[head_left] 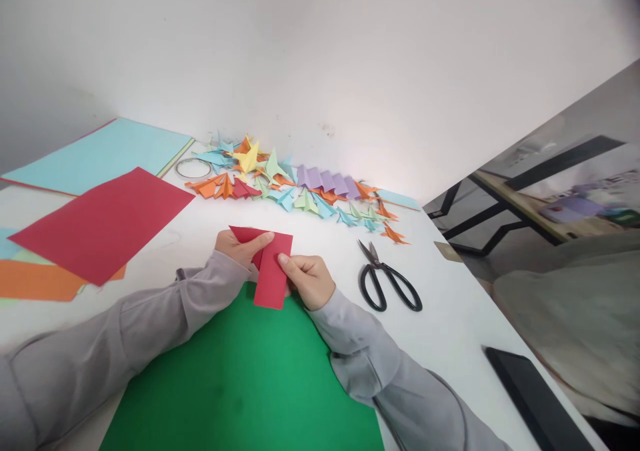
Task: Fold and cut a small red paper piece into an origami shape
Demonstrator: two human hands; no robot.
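Observation:
A folded piece of red paper (pixel 273 277) is held up between both hands, over the far edge of a green sheet (pixel 240 371). It has a long narrow strip pointing down and a part folded out toward the left. My left hand (pixel 239 247) pinches it at the upper left, thumb lying across the front. Along its right edge, my right hand (pixel 311 279) grips it with the thumb on the front; the other fingers are partly hidden behind.
Folded paper pieces (pixel 305 191) in several colours line the wall. Black-handled scissors (pixel 387 277) lie partly open at right, with a black flat device (pixel 537 397) nearer. At left are a large red sheet (pixel 105 227), light blue sheets (pixel 110 157), orange paper (pixel 40 281) and a ring-shaped roll (pixel 193 168).

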